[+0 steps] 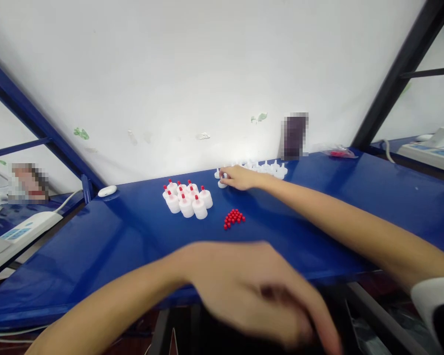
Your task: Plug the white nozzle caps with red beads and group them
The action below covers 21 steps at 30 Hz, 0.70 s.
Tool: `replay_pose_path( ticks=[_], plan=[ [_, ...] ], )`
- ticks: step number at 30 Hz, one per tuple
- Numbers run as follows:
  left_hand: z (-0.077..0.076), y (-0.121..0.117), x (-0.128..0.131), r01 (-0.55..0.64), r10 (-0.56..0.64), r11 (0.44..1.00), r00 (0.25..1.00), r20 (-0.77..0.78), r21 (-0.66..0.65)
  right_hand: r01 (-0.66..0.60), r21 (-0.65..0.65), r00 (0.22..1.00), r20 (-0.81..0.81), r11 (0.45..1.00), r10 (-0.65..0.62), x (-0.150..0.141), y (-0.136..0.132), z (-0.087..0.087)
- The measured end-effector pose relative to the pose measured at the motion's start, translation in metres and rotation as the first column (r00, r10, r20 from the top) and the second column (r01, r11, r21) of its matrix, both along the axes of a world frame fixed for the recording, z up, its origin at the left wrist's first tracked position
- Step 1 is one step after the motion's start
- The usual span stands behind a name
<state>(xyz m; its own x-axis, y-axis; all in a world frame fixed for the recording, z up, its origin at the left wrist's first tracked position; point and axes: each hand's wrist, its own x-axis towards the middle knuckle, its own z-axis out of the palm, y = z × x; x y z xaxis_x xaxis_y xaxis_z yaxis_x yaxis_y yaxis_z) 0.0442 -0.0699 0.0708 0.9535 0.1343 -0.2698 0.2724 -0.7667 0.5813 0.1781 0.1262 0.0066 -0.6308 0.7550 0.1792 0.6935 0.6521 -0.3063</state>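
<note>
My right hand [240, 177] reaches to the back of the blue table, fingers pinched at a white nozzle cap [222, 184]. More white nozzle caps [268, 168] stand behind and to the right of it, partly hidden by the hand. My left hand [251, 291] hangs in the foreground over the table's front edge, blurred by motion, with its fingers bent downward; its grip is unclear. Left of my right hand stands a group of white bottles [187, 207] with red-tipped nozzles. Small red tip caps [233, 218] lie in a cluster between the two hands.
The blue table [133, 236] meets a white wall at the back. A white oval case [107, 191] lies at the far left. A clear bag with red contents [338, 153] is at the back right, near a pixelated dark object [294, 136]. Metal frame posts [395, 79] flank the table.
</note>
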Motion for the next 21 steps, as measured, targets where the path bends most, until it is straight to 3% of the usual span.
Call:
replay_pose_path(
  ticks=[1,2,4,5,6,9,11,14,21],
  plan=[
    [0.004,0.019,0.0,-0.078,0.059,0.989,0.987,0.152,0.125,-0.013,0.01,1.0,-0.01,1.0,0.013,0.002,-0.004,-0.002],
    [0.003,0.037,-0.002,-0.191,0.118,0.941,0.959,0.258,0.281,-0.024,0.02,1.0,-0.019,1.0,0.024,0.004,-0.008,-0.005],
    [-0.004,0.065,-0.008,-0.373,0.208,0.734,0.919,0.335,0.568,-0.025,0.045,0.999,-0.034,0.999,0.027,0.012,-0.019,-0.01],
    [-0.01,0.075,-0.011,-0.4,0.237,0.657,0.914,0.329,0.639,-0.027,0.053,0.999,-0.036,0.998,0.029,0.017,-0.024,-0.012],
    [-0.016,0.081,-0.014,-0.41,0.246,0.621,0.911,0.33,0.668,-0.03,0.062,0.999,-0.036,0.998,0.032,0.024,-0.03,-0.014],
    [-0.034,0.085,-0.019,-0.393,0.223,0.603,0.919,0.325,0.694,0.007,0.067,0.999,-0.039,0.998,-0.005,0.045,-0.045,-0.018],
    [-0.045,0.08,-0.021,-0.385,0.194,0.614,0.92,0.341,0.689,0.116,0.055,0.992,-0.054,0.992,-0.113,0.058,-0.052,-0.02],
    [-0.058,0.072,-0.023,-0.394,0.168,0.595,0.913,0.372,0.7,0.163,0.043,0.984,-0.083,0.986,-0.159,0.072,-0.057,-0.023],
    [-0.065,0.062,-0.025,-0.386,0.185,0.534,0.922,0.341,0.752,0.084,0.099,0.996,0.004,0.992,-0.085,0.076,-0.055,-0.033]
  ],
)
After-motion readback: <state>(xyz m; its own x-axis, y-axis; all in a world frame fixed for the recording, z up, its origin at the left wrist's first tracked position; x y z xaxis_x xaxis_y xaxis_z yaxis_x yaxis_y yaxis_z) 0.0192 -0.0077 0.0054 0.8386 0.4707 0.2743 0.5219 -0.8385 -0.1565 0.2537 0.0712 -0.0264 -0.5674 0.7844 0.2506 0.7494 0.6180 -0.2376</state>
